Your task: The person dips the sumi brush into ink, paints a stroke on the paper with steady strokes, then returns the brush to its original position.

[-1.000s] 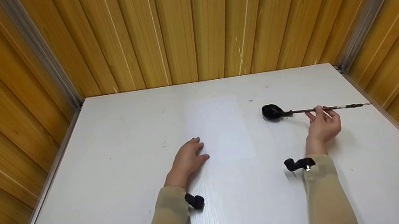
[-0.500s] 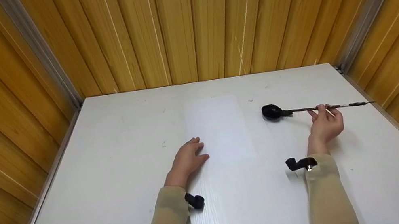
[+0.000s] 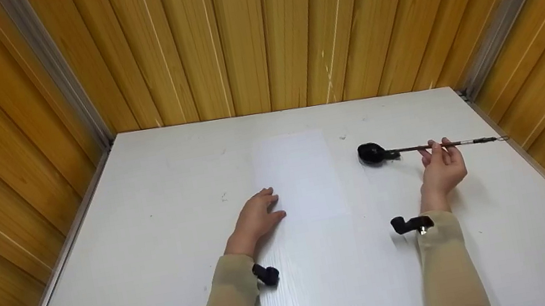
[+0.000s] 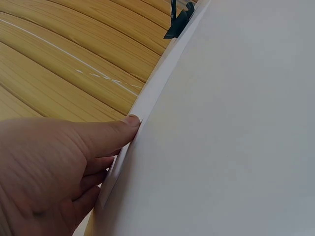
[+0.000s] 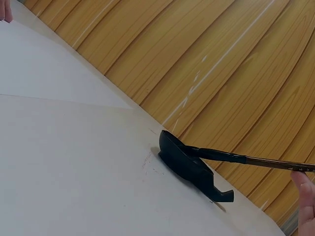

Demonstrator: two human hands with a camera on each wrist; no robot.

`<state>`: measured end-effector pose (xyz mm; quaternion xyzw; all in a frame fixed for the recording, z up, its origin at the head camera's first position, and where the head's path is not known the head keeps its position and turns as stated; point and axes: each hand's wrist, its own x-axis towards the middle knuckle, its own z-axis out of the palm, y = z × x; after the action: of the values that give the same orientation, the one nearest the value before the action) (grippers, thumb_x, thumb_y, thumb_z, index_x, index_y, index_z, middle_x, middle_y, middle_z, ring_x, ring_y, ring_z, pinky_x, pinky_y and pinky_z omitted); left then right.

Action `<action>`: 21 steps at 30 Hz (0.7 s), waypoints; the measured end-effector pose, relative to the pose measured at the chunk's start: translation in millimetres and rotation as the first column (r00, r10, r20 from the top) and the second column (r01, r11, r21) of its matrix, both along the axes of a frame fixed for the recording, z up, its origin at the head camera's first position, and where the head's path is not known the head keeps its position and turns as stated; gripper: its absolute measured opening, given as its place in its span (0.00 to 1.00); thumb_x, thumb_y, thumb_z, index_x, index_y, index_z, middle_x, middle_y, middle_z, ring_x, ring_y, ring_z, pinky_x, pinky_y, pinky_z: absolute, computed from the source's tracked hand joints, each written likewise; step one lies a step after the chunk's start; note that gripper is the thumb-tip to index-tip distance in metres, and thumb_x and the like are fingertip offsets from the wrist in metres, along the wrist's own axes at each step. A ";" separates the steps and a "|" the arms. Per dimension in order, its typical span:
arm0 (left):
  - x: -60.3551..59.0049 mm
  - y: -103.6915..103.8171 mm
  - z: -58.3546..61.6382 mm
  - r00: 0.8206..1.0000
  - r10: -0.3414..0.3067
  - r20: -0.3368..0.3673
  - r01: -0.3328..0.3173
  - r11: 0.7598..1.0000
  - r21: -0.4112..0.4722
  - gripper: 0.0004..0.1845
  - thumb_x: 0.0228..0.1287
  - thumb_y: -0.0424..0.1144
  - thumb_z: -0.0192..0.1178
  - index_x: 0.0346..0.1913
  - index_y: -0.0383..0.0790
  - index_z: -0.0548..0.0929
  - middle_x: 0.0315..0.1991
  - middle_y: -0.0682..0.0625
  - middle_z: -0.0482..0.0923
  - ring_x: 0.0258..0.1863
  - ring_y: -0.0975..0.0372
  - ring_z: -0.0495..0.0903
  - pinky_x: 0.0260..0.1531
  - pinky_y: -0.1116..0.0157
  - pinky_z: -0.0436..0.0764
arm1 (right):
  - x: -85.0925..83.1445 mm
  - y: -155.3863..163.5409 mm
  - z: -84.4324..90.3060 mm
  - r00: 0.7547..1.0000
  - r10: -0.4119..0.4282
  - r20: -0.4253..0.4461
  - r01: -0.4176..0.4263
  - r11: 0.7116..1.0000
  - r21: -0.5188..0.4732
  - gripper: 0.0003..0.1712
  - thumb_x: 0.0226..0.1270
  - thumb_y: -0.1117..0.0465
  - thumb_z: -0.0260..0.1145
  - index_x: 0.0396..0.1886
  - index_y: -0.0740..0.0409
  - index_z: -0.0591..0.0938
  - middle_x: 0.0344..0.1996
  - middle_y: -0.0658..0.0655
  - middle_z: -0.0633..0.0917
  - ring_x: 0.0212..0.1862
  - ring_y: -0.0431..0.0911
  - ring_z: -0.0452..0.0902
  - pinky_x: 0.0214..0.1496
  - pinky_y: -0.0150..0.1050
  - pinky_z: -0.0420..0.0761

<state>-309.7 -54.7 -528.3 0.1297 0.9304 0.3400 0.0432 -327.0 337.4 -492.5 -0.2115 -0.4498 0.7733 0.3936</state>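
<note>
Right hand [image 3: 442, 168] pinches the thin brown shaft of a black-headed brush-like tool [image 3: 428, 147], fingertips [image 3: 433, 148] curled up onto the shaft about midway along it. The tool's black rounded head [image 3: 372, 153] rests on the white table surface [image 3: 157, 263] toward the far right corner; the shaft runs rightward, its metal tip reaching close to the right edge. In the right wrist view the head [image 5: 189, 164] sits on the surface with the shaft angled slightly upward, one fingertip [image 5: 304, 184] visible at the right border of the frame.

Change: compared with a second ago, the shaft now looks raised a little at its tip end and nearly level, and the fingers have closed further over it. The head has stayed in the same spot. Judgement: the grasp is just being settled, tool not yet lifted clear.

Left hand [image 3: 257, 216] lies palm-down near the middle of the surface, fingers loose and holding nothing, touching the left edge of a white paper sheet [image 3: 299, 176] that lies flat at the centre. It has not moved over the last second. The left wrist view shows the thumb [image 4: 115, 132] against the paper's edge [image 4: 147, 93].

Tan sleeves [image 3: 447, 268] cover both forearms, each with a small black wrist camera mount [image 3: 409, 223]. Yellow wood-panelled walls [image 3: 251, 33] close in the surface on three sides.
</note>
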 end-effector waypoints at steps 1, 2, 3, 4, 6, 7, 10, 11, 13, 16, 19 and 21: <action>0.1 0.1 -0.1 1.000 0.000 -0.001 0.000 1.000 0.001 0.28 0.69 0.42 0.68 0.68 0.34 0.78 0.77 0.43 0.68 0.79 0.49 0.63 0.82 0.52 0.63 | -0.2 0.1 -0.3 1.000 0.004 0.001 -0.004 1.000 0.000 0.06 0.72 0.69 0.66 0.44 0.56 0.84 0.30 0.50 0.91 0.28 0.42 0.91 0.26 0.26 0.86; 0.0 0.3 -0.3 1.000 0.001 -0.001 -0.001 1.000 0.001 0.28 0.69 0.42 0.68 0.67 0.34 0.78 0.77 0.43 0.68 0.79 0.49 0.63 0.82 0.52 0.63 | -0.2 0.2 -0.4 1.000 0.008 0.006 -0.008 1.000 0.002 0.06 0.72 0.69 0.66 0.44 0.56 0.84 0.30 0.50 0.91 0.28 0.42 0.91 0.27 0.27 0.86; -0.1 0.4 -0.5 1.000 0.002 -0.002 -0.002 1.000 0.002 0.28 0.69 0.41 0.68 0.67 0.34 0.78 0.77 0.43 0.68 0.79 0.49 0.63 0.82 0.52 0.63 | -0.1 0.2 -0.4 1.000 0.013 0.012 -0.013 1.000 0.004 0.07 0.72 0.69 0.65 0.45 0.56 0.83 0.30 0.49 0.91 0.29 0.42 0.91 0.28 0.27 0.87; 0.0 0.5 -0.8 1.000 0.003 -0.002 -0.003 1.000 0.003 0.28 0.69 0.42 0.68 0.67 0.34 0.78 0.77 0.43 0.68 0.79 0.49 0.63 0.81 0.52 0.63 | 0.1 0.1 -0.2 1.000 0.019 0.017 -0.019 1.000 0.004 0.07 0.73 0.69 0.65 0.46 0.56 0.83 0.31 0.49 0.91 0.30 0.42 0.91 0.29 0.27 0.87; 0.0 0.5 -1.1 1.000 0.006 0.001 -0.006 1.000 0.006 0.28 0.69 0.42 0.68 0.68 0.34 0.78 0.77 0.43 0.68 0.79 0.49 0.63 0.82 0.53 0.63 | 0.6 -0.1 0.1 0.999 0.029 0.032 -0.030 0.999 0.012 0.08 0.74 0.69 0.64 0.48 0.57 0.83 0.33 0.50 0.91 0.32 0.42 0.91 0.32 0.27 0.88; -0.2 0.5 -1.3 1.000 0.005 0.000 -0.005 1.000 0.008 0.28 0.69 0.41 0.68 0.67 0.34 0.78 0.77 0.43 0.68 0.79 0.49 0.63 0.82 0.53 0.63 | 0.9 -0.2 0.2 0.999 0.035 0.039 -0.036 0.999 0.017 0.09 0.74 0.68 0.64 0.50 0.57 0.83 0.35 0.50 0.91 0.33 0.42 0.91 0.34 0.28 0.89; -0.8 -0.1 -1.5 1.000 0.001 -0.006 -0.001 1.000 0.012 0.27 0.69 0.41 0.68 0.67 0.34 0.78 0.77 0.43 0.68 0.79 0.49 0.63 0.82 0.53 0.63 | 1.8 -0.6 0.6 0.997 0.048 0.053 -0.050 0.999 0.021 0.12 0.75 0.68 0.63 0.54 0.59 0.82 0.37 0.51 0.91 0.35 0.42 0.91 0.38 0.29 0.90; -1.0 -0.3 -1.7 1.000 -0.001 -0.008 0.001 1.000 0.014 0.27 0.69 0.41 0.68 0.67 0.33 0.78 0.76 0.43 0.68 0.79 0.49 0.63 0.82 0.53 0.63 | 2.0 -0.6 0.7 0.997 0.050 0.053 -0.051 0.999 0.019 0.12 0.75 0.68 0.63 0.55 0.60 0.82 0.38 0.51 0.91 0.35 0.42 0.91 0.39 0.29 0.90; -1.4 -0.7 -2.1 1.000 -0.004 -0.010 0.004 1.000 0.017 0.27 0.69 0.41 0.68 0.67 0.33 0.79 0.76 0.43 0.69 0.79 0.49 0.63 0.82 0.53 0.63 | 1.3 0.3 -0.9 0.997 0.053 0.053 -0.054 0.998 0.018 0.13 0.75 0.68 0.63 0.56 0.60 0.81 0.38 0.51 0.91 0.36 0.43 0.92 0.40 0.29 0.90; -1.0 -1.2 -2.4 1.000 -0.007 -0.011 0.008 1.000 0.017 0.27 0.69 0.41 0.68 0.67 0.33 0.79 0.76 0.43 0.69 0.79 0.49 0.63 0.82 0.53 0.63 | -0.7 2.1 -3.6 0.997 0.054 0.048 -0.055 0.998 0.016 0.14 0.75 0.68 0.63 0.57 0.61 0.81 0.38 0.51 0.91 0.37 0.43 0.92 0.39 0.29 0.90; -0.5 -1.3 -2.2 1.000 -0.010 -0.015 0.010 1.000 0.013 0.27 0.69 0.41 0.68 0.67 0.33 0.79 0.76 0.42 0.69 0.79 0.48 0.63 0.81 0.52 0.63 | -3.1 4.4 -6.7 0.998 0.051 0.047 -0.052 0.999 0.016 0.14 0.75 0.68 0.63 0.57 0.60 0.81 0.37 0.50 0.91 0.37 0.43 0.92 0.39 0.30 0.90; -0.2 -1.0 -1.8 1.000 -0.003 -0.006 0.003 1.000 0.011 0.27 0.69 0.41 0.68 0.67 0.34 0.79 0.76 0.43 0.69 0.79 0.49 0.63 0.82 0.52 0.63 | -3.9 5.6 -7.4 0.998 0.051 0.044 -0.051 0.999 0.008 0.13 0.75 0.68 0.63 0.57 0.60 0.81 0.37 0.51 0.91 0.38 0.44 0.92 0.39 0.30 0.90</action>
<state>-309.9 -55.6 -530.1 0.1323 0.9285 0.3446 0.0401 -330.9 342.9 -499.9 -0.2152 -0.4671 0.7762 0.3648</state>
